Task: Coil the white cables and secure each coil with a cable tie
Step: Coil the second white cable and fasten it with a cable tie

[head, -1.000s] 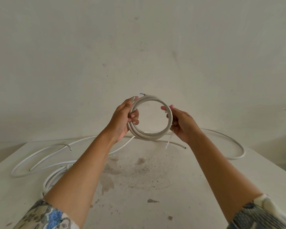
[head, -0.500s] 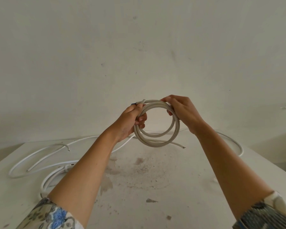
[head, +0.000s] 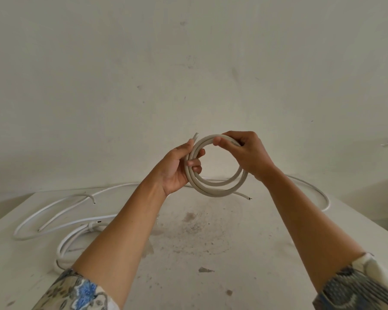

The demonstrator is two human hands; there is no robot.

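Note:
I hold a round coil of white cable [head: 220,190] upright in the air above the table. My left hand [head: 177,168] grips the coil's left side, fingers wrapped around the loops, and a short cable end sticks up past the thumb. My right hand [head: 244,153] pinches the coil's top right, thumb over the strands. No cable tie is visible on this coil or in either hand.
On the stained white table [head: 199,253] lie loose white cables: one long loop [head: 45,215] at the left, another [head: 318,195] behind my right arm. A tied coil [head: 76,240] lies partly under my left forearm. A bare wall stands close behind.
My right hand has moved from the coil's right side up to its top. The coil has sunk slightly and its loops sit closer together; the thin white strip hanging below it a second ago is gone.

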